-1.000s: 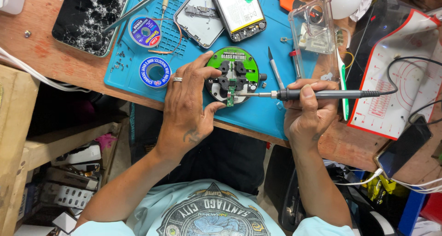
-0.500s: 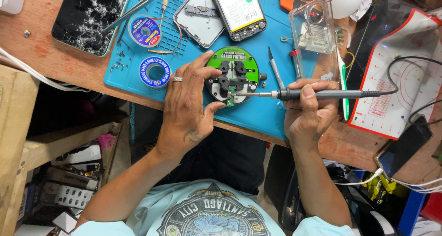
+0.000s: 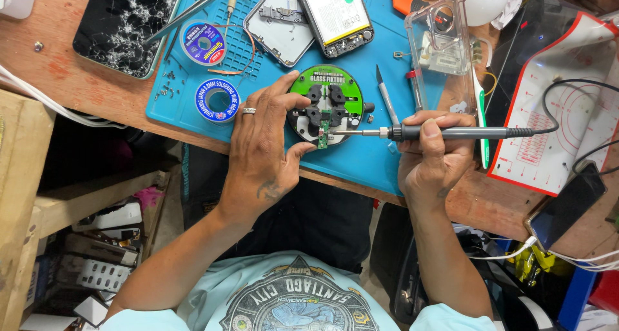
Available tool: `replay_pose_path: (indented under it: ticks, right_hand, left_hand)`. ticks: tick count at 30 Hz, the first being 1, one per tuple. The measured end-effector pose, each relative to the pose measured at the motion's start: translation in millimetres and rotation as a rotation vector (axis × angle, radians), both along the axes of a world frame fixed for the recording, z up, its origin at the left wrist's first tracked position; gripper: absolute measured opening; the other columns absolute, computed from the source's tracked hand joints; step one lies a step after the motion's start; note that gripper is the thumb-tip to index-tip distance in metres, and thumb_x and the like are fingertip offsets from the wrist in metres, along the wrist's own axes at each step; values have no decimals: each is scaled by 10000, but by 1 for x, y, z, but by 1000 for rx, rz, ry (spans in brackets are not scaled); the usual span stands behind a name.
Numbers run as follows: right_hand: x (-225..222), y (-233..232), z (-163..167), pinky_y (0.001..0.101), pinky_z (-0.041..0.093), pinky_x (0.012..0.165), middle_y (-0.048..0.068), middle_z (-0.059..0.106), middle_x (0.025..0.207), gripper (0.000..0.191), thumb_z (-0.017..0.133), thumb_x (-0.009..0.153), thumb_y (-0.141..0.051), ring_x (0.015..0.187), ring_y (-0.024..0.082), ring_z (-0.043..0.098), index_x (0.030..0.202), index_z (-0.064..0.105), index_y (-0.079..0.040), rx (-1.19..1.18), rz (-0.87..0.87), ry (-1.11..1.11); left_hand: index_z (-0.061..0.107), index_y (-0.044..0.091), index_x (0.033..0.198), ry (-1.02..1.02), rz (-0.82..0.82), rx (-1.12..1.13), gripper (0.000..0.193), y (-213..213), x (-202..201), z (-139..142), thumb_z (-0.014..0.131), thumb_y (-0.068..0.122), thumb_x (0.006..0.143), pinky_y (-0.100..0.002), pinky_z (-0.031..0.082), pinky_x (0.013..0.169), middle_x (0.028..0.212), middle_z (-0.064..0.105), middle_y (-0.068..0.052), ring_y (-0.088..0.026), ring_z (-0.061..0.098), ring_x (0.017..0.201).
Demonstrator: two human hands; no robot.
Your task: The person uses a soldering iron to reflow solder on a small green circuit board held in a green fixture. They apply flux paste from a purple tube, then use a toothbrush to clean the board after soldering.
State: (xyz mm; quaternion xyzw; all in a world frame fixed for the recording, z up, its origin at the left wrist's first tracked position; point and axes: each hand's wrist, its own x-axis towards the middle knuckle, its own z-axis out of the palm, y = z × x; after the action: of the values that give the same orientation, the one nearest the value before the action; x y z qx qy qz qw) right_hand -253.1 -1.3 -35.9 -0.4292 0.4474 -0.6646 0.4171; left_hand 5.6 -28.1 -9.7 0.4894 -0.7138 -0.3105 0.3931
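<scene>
A round green and black fixture sits on the blue work mat, clamping a small green circuit board at its near edge. My left hand, with a ring on one finger, wraps around the fixture's left side, thumb and fingers steadying it. My right hand grips a black soldering iron like a pen. Its metal tip points left and touches the small board.
On the mat lie two solder spools, an opened phone, a phone back frame, tweezers and loose screws. A cracked phone screen lies far left; a clear phone case and a red-and-white mat lie to the right.
</scene>
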Motion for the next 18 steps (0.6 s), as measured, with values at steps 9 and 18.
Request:
replay_pose_path:
  ticks: [9, 18]
  right_hand:
    - [-1, -1, 0, 266, 576, 626, 199, 668, 987, 187, 628, 1093, -94, 717, 172, 642, 1182, 469, -54, -4, -15, -2]
    - [-1, -1, 0, 255, 582, 627, 194, 669, 988, 186, 624, 1090, -92, 709, 162, 645, 1179, 465, -54, 3, -8, -3]
  left_hand:
    - [525, 66, 1235, 1, 1, -7, 582, 0, 0, 0, 854, 96, 756, -481, 366, 1145, 1512, 502, -133, -347, 480, 1376]
    - [525, 65, 1230, -9, 1, -1, 588, 0, -1, 2, 855, 89, 744, -478, 374, 1128, 1509, 507, -129, -346, 487, 1364]
